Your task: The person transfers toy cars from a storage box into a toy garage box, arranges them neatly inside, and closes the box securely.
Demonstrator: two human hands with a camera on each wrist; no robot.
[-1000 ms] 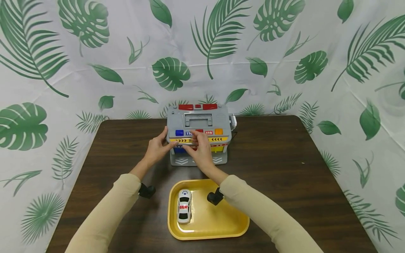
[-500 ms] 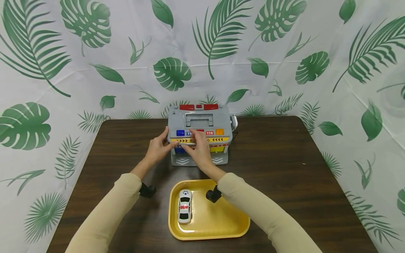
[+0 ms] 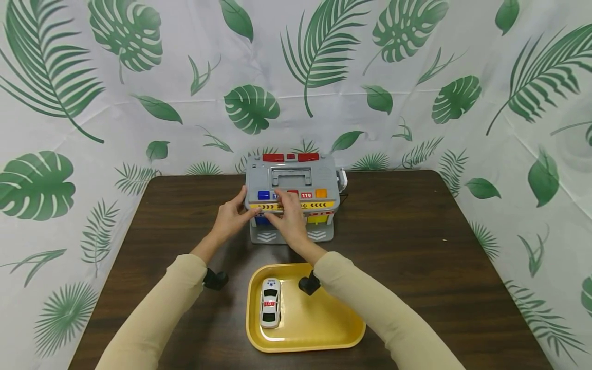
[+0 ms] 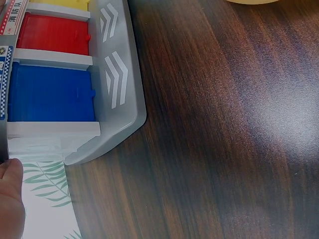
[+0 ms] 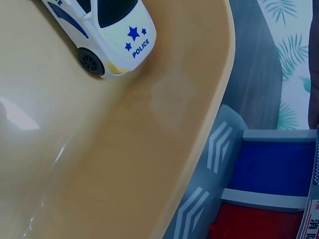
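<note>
A toy police and fire station garage (image 3: 259, 172) with a grey roof and a carry handle stands near the table's back edge. My left hand (image 3: 228, 217) holds its front left roof corner, thumb in front; part of that hand (image 4: 11, 204) shows in the left wrist view. At the middle of the roof's front edge is my right hand (image 3: 292, 218), its forefinger touching the label left of centre, its thumb lower at the front. The blue door (image 4: 52, 93) and red door (image 4: 54, 35) are down. My right hand is out of the right wrist view.
A yellow tray (image 3: 319, 313) lies in front of the garage, with a white toy police car (image 3: 270, 303) at its left side. My right forearm crosses above the tray. A leaf-patterned cloth (image 3: 185, 128) hangs behind the dark wooden table (image 3: 393, 221).
My right hand and wrist have shifted slightly left along the roof's front, uncovering more of the 119 label. My left hand, the garage, the tray and the car have kept their places.
</note>
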